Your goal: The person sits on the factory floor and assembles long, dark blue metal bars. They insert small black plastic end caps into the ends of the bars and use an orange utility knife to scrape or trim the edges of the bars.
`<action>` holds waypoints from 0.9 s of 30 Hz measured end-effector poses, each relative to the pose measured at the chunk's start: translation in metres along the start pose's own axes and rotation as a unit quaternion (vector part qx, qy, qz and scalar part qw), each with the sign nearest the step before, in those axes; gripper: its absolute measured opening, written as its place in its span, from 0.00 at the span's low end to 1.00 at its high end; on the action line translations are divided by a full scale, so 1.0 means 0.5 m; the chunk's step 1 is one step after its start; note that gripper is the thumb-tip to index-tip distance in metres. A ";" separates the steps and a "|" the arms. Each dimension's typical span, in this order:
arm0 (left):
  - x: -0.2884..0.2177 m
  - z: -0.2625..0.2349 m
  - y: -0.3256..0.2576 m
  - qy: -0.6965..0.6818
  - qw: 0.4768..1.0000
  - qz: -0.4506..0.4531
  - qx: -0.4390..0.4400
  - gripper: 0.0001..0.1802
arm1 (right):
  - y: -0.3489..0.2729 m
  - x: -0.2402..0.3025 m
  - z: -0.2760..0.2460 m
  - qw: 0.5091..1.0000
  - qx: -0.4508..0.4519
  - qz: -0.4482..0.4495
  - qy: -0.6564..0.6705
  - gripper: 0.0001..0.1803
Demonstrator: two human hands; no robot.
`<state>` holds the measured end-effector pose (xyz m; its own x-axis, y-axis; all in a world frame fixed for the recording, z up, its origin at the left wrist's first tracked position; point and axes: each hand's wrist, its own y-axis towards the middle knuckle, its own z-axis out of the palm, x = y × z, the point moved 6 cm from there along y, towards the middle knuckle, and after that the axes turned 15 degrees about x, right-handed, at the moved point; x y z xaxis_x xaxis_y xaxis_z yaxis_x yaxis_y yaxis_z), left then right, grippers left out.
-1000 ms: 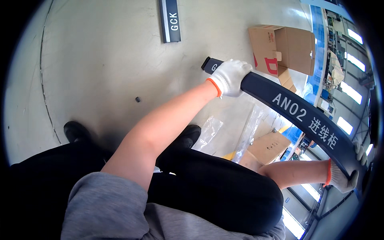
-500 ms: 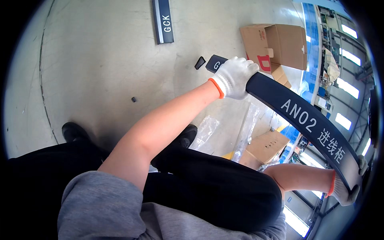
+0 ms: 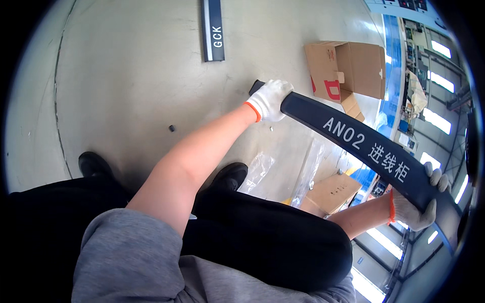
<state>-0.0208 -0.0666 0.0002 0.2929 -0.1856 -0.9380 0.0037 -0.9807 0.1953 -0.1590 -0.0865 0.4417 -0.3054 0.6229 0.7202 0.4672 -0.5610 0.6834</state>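
A long dark panel strip (image 3: pixel 348 126) with white lettering runs slantwise from the middle of the view to the right rim, held up above the floor. My left hand (image 3: pixel 273 99), in a white knit glove with an orange cuff, is closed round it near its left end, covering part of that end. Farther right, my right hand (image 3: pixel 417 212), gloved alike, grips the strip from below, its fingers over the far edge and its thumb on the near side. The strip reaches past this hand into the dark rim.
Another dark strip (image 3: pixel 216 35) with a light stripe lies on the floor ahead. An open cardboard box (image 3: pixel 323 68) stands beyond my left hand. A flatter cardboard piece (image 3: pixel 333 192), clear plastic wrap (image 3: pixel 260 171) and a small dark bit (image 3: pixel 172 128) lie nearer my shoes.
Both hands and the strip have shifted left. My right hand has come up and left, and more of the strip shows beyond it. A small black piece near the left end is no longer visible.
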 end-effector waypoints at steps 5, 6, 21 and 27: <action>0.002 0.002 -0.014 0.023 1.000 -0.001 -0.017 0.17 | -0.018 0.017 0.003 0.999 -0.005 -0.034 0.020 0.29; 0.001 -0.001 -0.016 0.029 0.999 0.004 -0.028 0.17 | -0.018 0.019 0.005 0.999 0.010 -0.035 0.038 0.27; 0.080 -0.049 -0.090 0.060 0.992 -0.115 0.011 0.55 | -0.026 0.045 -0.042 0.998 0.042 -0.034 0.043 0.19; 0.235 -0.060 -0.148 -0.267 0.939 -0.199 -0.085 0.27 | -0.057 0.076 -0.159 0.987 -0.015 -0.058 0.149 0.22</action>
<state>0.0423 -0.0138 -0.1160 -0.2856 0.1450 -0.9473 0.1769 -0.9635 -0.2008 -0.2499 -0.0904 0.4591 -0.5887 0.4978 0.6369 0.3907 -0.5145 0.7633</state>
